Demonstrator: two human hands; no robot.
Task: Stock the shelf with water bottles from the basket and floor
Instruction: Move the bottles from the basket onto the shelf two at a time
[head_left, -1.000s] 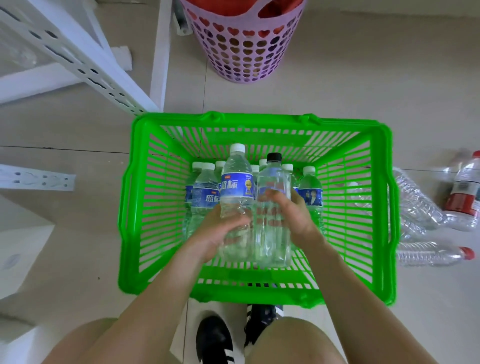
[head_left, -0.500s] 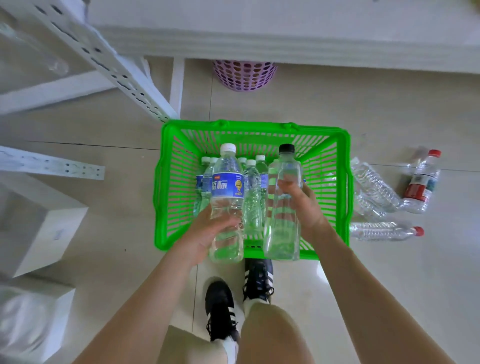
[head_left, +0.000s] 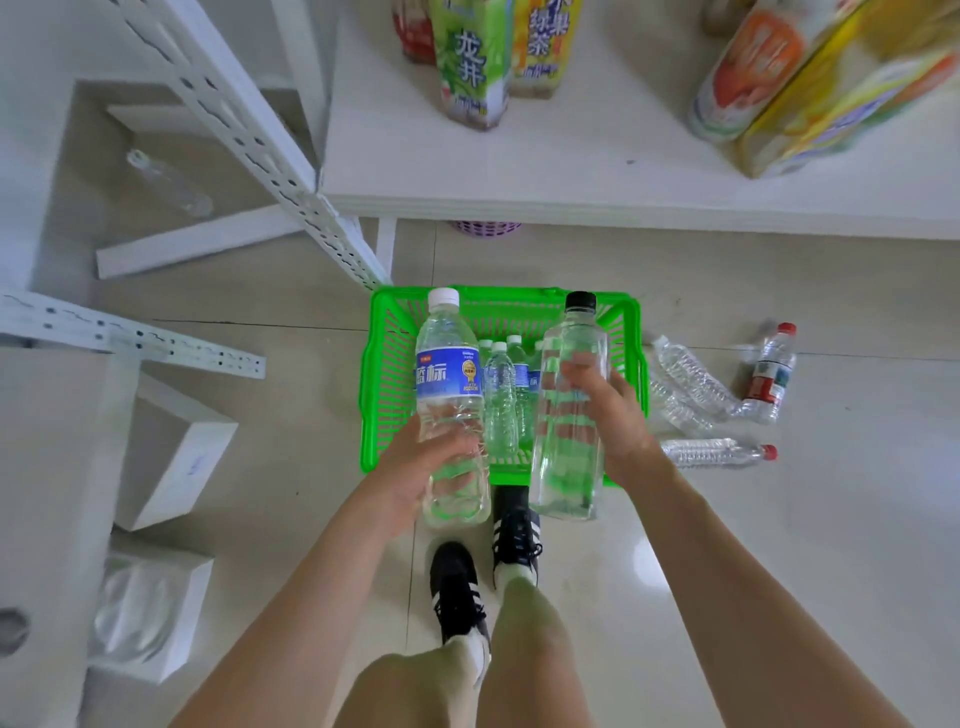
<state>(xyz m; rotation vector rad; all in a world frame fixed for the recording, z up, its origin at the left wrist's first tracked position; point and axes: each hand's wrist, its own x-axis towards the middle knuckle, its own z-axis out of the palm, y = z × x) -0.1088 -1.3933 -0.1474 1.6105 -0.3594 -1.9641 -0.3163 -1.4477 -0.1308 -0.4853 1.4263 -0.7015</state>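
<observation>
Your left hand (head_left: 415, 467) wraps the blue-label bottle (head_left: 449, 374) low on its body. Your right hand (head_left: 613, 415) wraps the black-cap bottle (head_left: 571, 467) at mid-body. Both bottles are above the basket (head_left: 371, 389). The low grip may let its bottle tip. Beyond the basket, either bottle could strike the shelf (head_left: 571, 171) edge or topple the drinks (head_left: 472, 67).

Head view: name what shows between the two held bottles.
Between the blue-label bottle and the black-cap bottle, the head view shows small water bottles standing in the green basket, lower down.
</observation>
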